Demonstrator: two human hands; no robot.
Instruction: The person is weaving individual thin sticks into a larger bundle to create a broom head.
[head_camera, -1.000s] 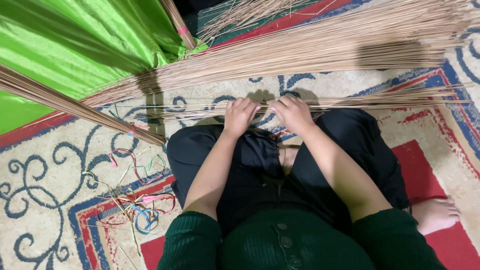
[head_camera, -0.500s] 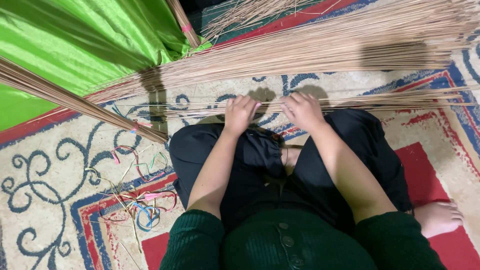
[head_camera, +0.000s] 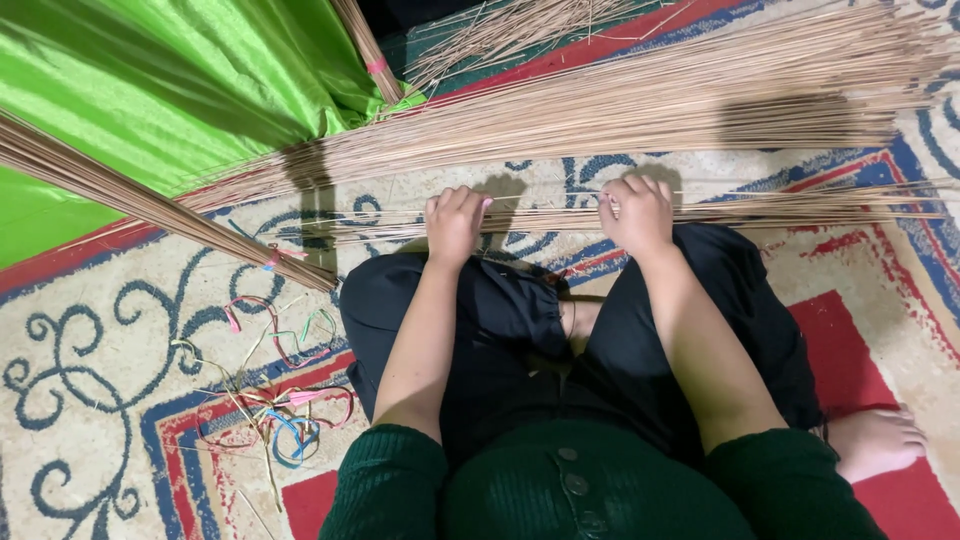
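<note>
Right now we have a thin layer of sticks (head_camera: 700, 212) lying crosswise on the carpet just past our knees, and both hands rest on it: our left hand (head_camera: 455, 222) is curled knuckles-up over its left part, fingers pressed together and closed around a few strands, while our right hand (head_camera: 637, 212) is likewise folded down on the sticks further right, well apart from the left. Judging from how things lie, we are in the middle of sorting: only this small batch is drawn out near us, and the big heap of sticks (head_camera: 640, 100) behind it looks hardly thinned, so most of the work seems left. Two tied bundles hint at finished pieces, one bundle (head_camera: 160, 210) slanting in from the left with a pink band near its end, the other bundle (head_camera: 362, 45) standing against the green cloth (head_camera: 170, 80), also bound in pink. All these sticks are long, straight, slender and stiff, pale brown and dry-looking, fanning slightly at the ends. That cloth is glossy and smooth, with soft folds. On the patterned carpet (head_camera: 90, 330), low-piled in cream, blue and red, a tangle of thin coloured bands (head_camera: 275, 400) lies to our left, mixed with a few short broken strands.
</note>
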